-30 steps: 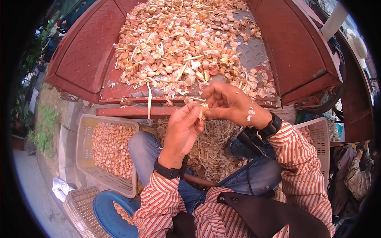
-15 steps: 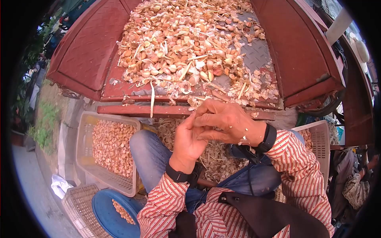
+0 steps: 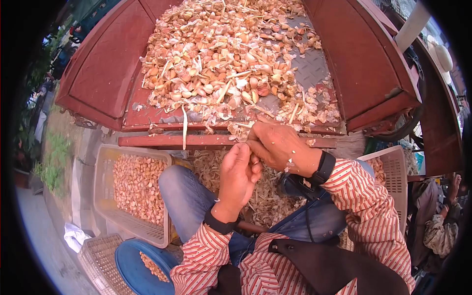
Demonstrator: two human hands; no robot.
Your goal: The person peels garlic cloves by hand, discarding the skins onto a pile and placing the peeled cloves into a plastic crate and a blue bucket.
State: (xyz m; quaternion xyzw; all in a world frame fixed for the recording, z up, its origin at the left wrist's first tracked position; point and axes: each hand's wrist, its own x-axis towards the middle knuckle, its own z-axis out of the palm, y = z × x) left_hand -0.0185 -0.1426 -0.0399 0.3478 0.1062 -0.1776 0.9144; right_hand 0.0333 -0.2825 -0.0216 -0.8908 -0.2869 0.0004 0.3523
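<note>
My left hand (image 3: 239, 173) is closed, thumb up and fingers curled, low in front of the cart's edge. Against its fingertips, my right hand (image 3: 284, 149) is bent over with its fingers pinched together. What lies between the two hands is hidden by the fingers. Bits of garlic skin cling to the back of my right hand. Just beyond them, a heap of garlic cloves (image 3: 211, 64) mixed with papery skins and dry stalks covers the red metal cart bed (image 3: 142, 115). A long pale stalk (image 3: 185, 127) hangs over its front edge.
At left stands a beige crate (image 3: 105, 196) of garlic cloves; another crate (image 3: 393, 172) is at right. A blue basin (image 3: 132, 275) with a few cloves rests on a woven basket (image 3: 96, 255). Skins and stalks (image 3: 268, 204) lie between my knees. Another person's hand shows at far right.
My left hand has turned from a flatter palm to curled fingers with the thumb up. My right hand has dropped slightly, its fingers now pointing down at the left fingertips.
</note>
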